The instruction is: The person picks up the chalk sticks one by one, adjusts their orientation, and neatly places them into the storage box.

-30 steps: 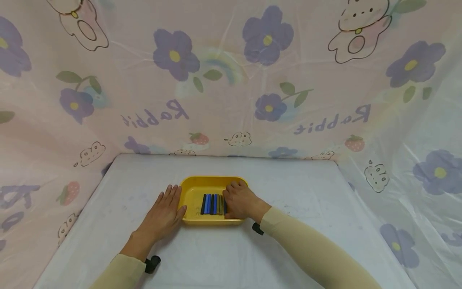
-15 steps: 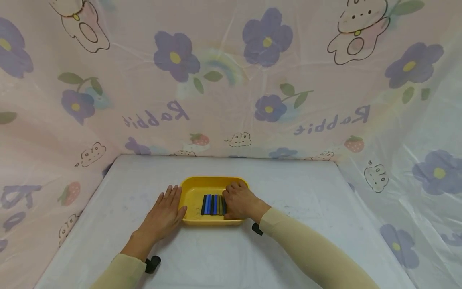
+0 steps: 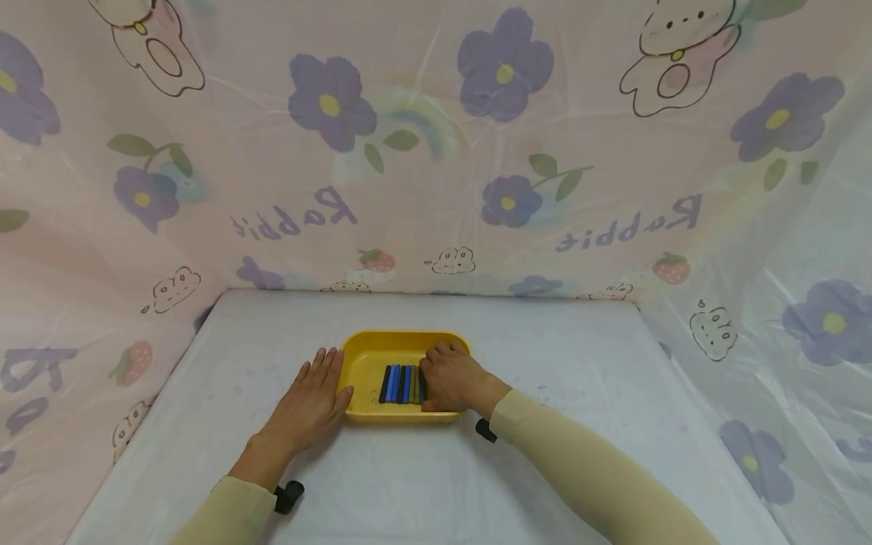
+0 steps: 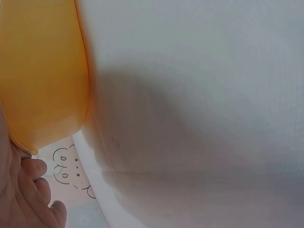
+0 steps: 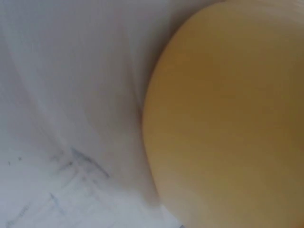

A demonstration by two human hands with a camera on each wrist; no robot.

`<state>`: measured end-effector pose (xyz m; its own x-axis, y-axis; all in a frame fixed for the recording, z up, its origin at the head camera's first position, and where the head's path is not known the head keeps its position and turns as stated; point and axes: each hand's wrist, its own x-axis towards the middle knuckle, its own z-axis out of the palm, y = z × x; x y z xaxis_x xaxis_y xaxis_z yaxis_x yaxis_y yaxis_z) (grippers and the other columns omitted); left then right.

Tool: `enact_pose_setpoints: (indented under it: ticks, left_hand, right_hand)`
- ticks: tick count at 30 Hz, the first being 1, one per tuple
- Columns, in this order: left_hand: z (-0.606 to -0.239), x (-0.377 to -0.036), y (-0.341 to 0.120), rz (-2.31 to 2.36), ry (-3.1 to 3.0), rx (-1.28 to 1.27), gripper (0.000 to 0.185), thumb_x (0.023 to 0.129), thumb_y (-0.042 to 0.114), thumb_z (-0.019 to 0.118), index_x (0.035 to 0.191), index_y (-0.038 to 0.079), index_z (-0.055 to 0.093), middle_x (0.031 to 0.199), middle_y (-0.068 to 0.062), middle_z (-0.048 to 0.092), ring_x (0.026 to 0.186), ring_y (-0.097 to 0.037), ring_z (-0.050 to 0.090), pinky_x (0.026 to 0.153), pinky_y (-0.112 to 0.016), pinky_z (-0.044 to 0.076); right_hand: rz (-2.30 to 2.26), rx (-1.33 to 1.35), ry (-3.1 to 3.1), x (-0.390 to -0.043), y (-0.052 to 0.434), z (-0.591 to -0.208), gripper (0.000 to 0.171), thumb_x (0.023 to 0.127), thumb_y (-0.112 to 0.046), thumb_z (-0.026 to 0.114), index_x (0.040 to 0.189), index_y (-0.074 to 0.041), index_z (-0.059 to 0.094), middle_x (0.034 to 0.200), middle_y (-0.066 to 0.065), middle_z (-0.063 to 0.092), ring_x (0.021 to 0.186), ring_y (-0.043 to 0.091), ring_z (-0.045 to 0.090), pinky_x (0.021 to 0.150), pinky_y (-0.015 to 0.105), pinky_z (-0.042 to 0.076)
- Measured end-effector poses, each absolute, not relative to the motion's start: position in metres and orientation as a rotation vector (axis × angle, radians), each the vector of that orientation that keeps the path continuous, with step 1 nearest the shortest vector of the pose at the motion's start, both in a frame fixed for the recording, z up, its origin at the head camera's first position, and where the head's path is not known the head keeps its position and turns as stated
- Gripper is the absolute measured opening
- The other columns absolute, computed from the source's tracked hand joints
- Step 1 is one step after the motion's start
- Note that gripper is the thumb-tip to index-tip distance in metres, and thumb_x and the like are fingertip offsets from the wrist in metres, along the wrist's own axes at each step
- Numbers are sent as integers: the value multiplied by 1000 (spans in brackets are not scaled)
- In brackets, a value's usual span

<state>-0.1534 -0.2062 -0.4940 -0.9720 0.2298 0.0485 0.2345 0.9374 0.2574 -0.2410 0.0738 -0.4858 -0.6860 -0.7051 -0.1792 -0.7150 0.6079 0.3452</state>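
A shallow yellow tray stands on the white table, holding a row of blue, dark and olive crayon-like sticks laid side by side. My left hand lies along the tray's left side, fingers straight, thumb at the rim. In the left wrist view its fingers touch the tray wall. Inside the tray, my right hand curls its fingers and thumb about the right end of the row; the hand hides the sticks beneath. The right wrist view shows only the tray's outer wall and tabletop.
The white-covered table spreads around the tray, with faint dark marks on its cover near the tray. A printed curtain with flowers and rabbits closes off the back and both sides.
Both hands, the tray and the row of sticks stay practically where they were. Only a slight shift of the head view shows.
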Motion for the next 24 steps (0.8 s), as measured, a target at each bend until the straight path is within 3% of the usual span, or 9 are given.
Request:
enact_pose_setpoints:
  ticks: [24]
  left_hand:
    - [-496, -154, -207, -392, -3062, -373, 73, 112, 39, 45, 166, -5, 21, 172, -24, 25, 161, -43, 21, 131, -60, 18]
  right_hand:
    - [610, -1227, 2800, -241, 75, -485, 84, 90, -82, 58, 137, -12, 64, 130, 4, 66, 119, 23, 56, 98, 39, 48]
